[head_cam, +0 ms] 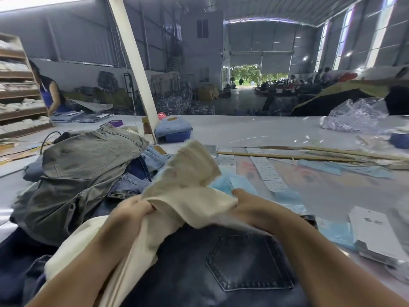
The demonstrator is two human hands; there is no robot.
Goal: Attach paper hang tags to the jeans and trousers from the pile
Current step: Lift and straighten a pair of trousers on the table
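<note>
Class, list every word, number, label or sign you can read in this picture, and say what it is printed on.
No text can be read.
Long white printed paper strips on the table: rows of print, too blurred.
Stack of white paper hang tags: small dark marks, too blurred.
Tan patch on the folded light blue jeans: too small.
Red round object beside them: white marking, unreadable.

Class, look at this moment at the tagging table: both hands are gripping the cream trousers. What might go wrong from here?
1. The cream trousers, gripped by the left hand and right hand, hang over blue paper and could sweep it away.
2. The stack of white hang tags lies near the table's right side; a swinging trouser leg might scatter it.
</note>
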